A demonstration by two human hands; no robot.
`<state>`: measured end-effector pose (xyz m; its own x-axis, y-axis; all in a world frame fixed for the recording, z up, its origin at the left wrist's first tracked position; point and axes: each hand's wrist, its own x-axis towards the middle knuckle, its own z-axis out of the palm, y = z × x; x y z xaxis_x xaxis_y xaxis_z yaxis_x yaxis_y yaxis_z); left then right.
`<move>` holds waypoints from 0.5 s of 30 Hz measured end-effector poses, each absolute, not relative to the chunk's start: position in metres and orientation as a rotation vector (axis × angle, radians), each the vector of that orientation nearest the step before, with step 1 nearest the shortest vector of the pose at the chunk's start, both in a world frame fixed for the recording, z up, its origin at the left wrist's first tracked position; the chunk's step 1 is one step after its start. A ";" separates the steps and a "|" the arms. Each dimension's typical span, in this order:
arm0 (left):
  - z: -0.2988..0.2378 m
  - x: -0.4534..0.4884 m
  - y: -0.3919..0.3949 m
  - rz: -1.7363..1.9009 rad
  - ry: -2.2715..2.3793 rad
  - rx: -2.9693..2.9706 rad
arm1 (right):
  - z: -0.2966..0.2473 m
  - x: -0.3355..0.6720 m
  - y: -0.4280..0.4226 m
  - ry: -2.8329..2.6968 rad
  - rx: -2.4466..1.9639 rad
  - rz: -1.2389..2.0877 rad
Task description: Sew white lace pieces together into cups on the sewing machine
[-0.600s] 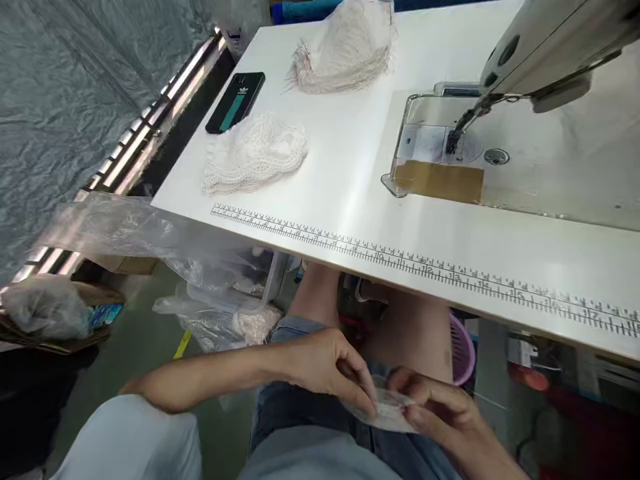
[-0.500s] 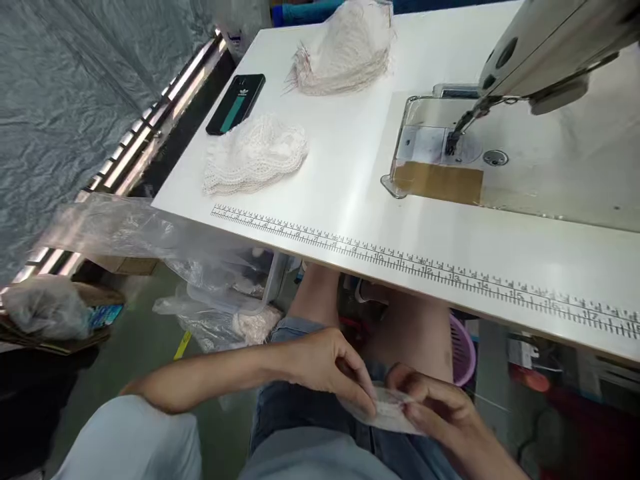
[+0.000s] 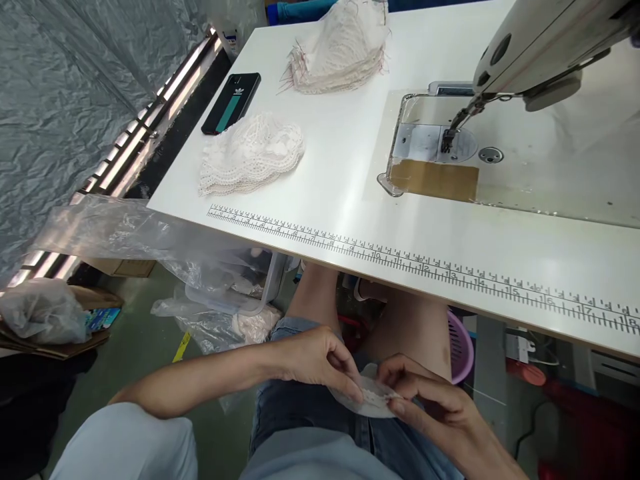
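Over my lap, both hands pinch a small white lace-edged fabric piece point(image 3: 371, 397). My left hand point(image 3: 315, 360) grips its left edge with closed fingers. My right hand point(image 3: 430, 407) holds its right edge between thumb and fingers. The piece sits below the front edge of the white sewing table point(image 3: 350, 200), above my jeans. On the table lie a stack of white lace pieces point(image 3: 250, 160) and a second, pinkish stack point(image 3: 340, 50) farther back.
A sewing machine point(image 3: 540, 47) stands at the right, its needle over a metal plate point(image 3: 435, 143). A black phone point(image 3: 231, 103) lies at the table's left edge. Plastic bags and a clear bin point(image 3: 225, 293) sit on the floor at left; a purple basket point(image 3: 460, 347) is under the table.
Both hands have shifted slightly left and up with the fabric piece, which now shows more between the fingers. The view has tilted a little.
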<state>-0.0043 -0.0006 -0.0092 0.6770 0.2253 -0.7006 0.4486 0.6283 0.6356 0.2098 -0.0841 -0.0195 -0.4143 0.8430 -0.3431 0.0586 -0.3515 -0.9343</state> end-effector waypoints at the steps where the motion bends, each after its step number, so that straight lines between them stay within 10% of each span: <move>1: -0.008 -0.005 0.000 -0.143 0.830 0.944 | -0.018 0.209 -0.083 -1.337 -1.228 1.812; 15: 0.010 0.013 0.000 -0.097 0.836 1.140 | -0.015 0.201 -0.081 -1.434 -1.256 1.677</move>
